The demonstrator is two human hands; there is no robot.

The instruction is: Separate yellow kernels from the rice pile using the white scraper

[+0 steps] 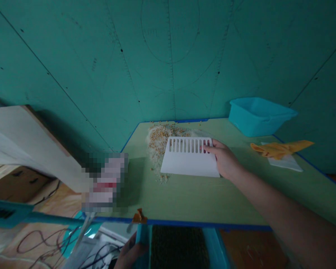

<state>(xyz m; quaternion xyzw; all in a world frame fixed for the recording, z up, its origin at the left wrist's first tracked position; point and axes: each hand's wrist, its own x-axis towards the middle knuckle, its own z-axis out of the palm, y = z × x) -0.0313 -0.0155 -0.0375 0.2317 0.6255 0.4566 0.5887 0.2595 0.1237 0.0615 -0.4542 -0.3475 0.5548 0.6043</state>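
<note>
My right hand [224,158] is closed on the right side of a white plastic panel [189,162] with a row of slots along its far edge, held over the table. Just beyond and to the left of it lies a spread of pale fine grains mixed with yellowish kernels [159,136]; part is hidden behind the panel. Below the table's front edge, my left hand [133,252] grips the left side of a turquoise tub [143,243]. Dark, rough-textured material [179,246] shows inside the tub, whose near end is cut off by the frame.
A turquoise basin [250,123] stands at the table's back right. Nearer are an orange cloth [280,149] and a white sheet [287,163]. An orange-brown scrap [140,216] lies at the blue-edged table's [207,203] front. Cables [42,239] lie at left; a green wall [168,56] rises behind.
</note>
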